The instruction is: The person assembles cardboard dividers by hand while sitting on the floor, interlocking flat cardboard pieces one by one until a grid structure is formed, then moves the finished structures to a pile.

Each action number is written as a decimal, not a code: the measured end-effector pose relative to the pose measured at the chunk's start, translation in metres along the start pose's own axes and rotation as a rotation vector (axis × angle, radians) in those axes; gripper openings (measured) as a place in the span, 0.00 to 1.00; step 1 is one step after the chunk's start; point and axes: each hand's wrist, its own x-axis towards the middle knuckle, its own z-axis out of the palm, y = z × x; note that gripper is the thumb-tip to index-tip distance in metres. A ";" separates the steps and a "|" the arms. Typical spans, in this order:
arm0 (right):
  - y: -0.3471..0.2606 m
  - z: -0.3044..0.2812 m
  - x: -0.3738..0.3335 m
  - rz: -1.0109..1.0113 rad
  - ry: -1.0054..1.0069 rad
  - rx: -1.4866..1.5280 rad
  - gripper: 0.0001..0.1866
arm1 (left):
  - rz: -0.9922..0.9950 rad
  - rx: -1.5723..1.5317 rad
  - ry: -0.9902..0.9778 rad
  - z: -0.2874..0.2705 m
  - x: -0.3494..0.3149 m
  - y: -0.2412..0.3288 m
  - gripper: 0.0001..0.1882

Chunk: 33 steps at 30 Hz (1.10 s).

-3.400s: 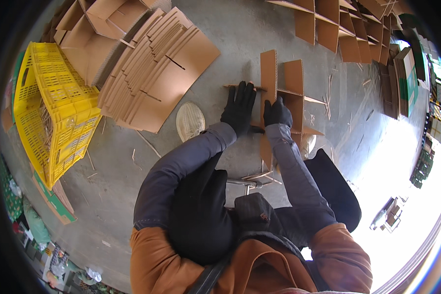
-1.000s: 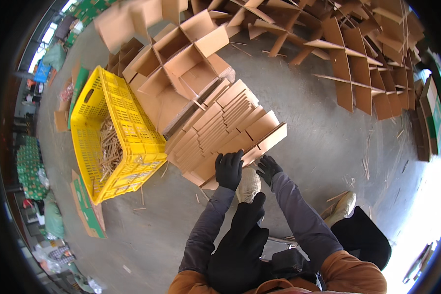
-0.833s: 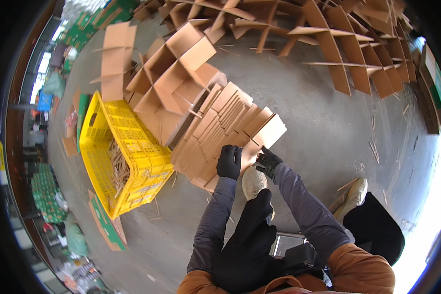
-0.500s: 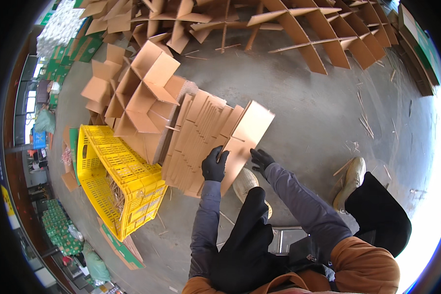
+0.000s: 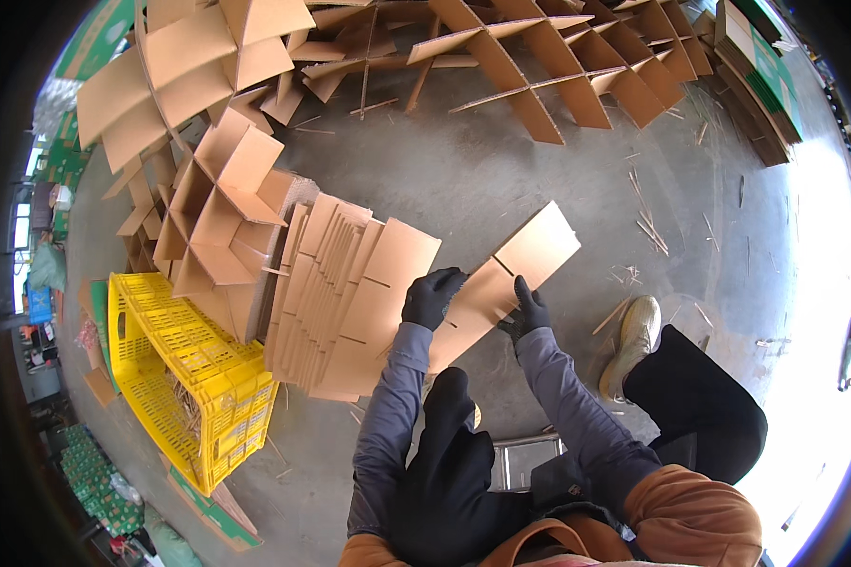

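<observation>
A slotted cardboard divider strip (image 5: 541, 248) is tilted out in front of me, apart from the stack. My right hand (image 5: 528, 312) grips its right edge, thumb on the upper face and fingers under it. At the opposite edge, my left hand (image 5: 433, 297) is closed with its fingertips on the strip; part of its grip is hidden. Both hands wear black gloves. Just left of them leans a stack of similar slotted strips (image 5: 355, 300), overlapping like fanned cards.
A yellow plastic crate (image 5: 194, 369) lies on its side at left, with scraps inside. Assembled cardboard dividers (image 5: 219, 203) stand behind the stack, and more grids (image 5: 539, 57) lie along the far side. Cardboard scraps (image 5: 651, 227) litter the floor at right. Green-and-brown flattened boxes (image 5: 756, 85) are piled far right.
One strip has come away from the stack toward the right. My right hand, fingers apart beside the strip before, now grips its edge. The whole view has shifted somewhat.
</observation>
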 end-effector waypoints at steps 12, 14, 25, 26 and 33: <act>-0.051 -0.081 0.049 -0.882 0.152 -0.224 0.17 | 0.267 0.612 0.291 -0.015 0.031 -0.054 0.14; -0.097 -0.125 0.044 -0.705 0.052 -0.231 0.18 | -0.028 1.013 0.299 -0.034 0.051 -0.008 0.15; -0.130 -0.101 0.008 -0.758 0.002 -0.276 0.15 | 0.240 1.290 0.526 -0.107 0.147 0.086 0.12; -0.134 -0.094 0.001 -0.801 0.008 -0.348 0.14 | 0.360 1.488 0.481 -0.078 0.144 0.058 0.13; -0.151 -0.086 -0.067 -1.096 0.258 -0.941 0.15 | 0.373 0.795 -0.213 0.076 0.005 0.017 0.13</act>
